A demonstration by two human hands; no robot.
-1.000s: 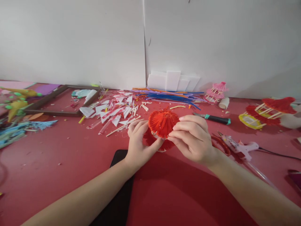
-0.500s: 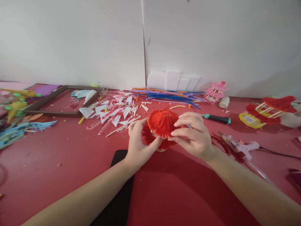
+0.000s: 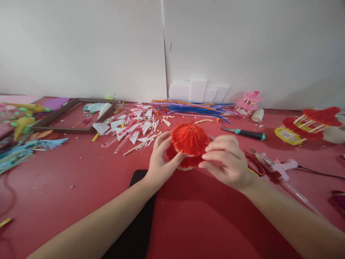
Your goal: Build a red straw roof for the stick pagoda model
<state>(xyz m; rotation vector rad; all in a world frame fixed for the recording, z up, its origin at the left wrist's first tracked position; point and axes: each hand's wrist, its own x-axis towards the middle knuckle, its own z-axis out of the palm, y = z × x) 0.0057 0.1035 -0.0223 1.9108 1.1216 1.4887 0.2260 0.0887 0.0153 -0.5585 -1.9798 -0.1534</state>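
A red, pleated, cone-shaped roof (image 3: 190,139) sits above a wider red tier (image 3: 188,163) near the middle of the red table. My left hand (image 3: 164,160) grips this red model from its left side, thumb at the front under the roof's edge and fingers behind. Beside its right edge is my right hand (image 3: 225,160), fingers curled and slightly apart, the fingertips close to the roof. A thin grey piece shows behind its fingers; whether the hand holds it is hard to tell.
Behind lie cut scraps (image 3: 133,126), pipe cleaners (image 3: 191,107) and white boards (image 3: 198,90). To the right are a cutter (image 3: 249,134), a glue gun (image 3: 280,168) and another red model (image 3: 320,117). A dark phone-like slab (image 3: 137,219) lies below my left forearm.
My right hand has drawn slightly right and down from the roof. The roof shows more fully, and my left hand keeps its hold, shifted a little to the right.
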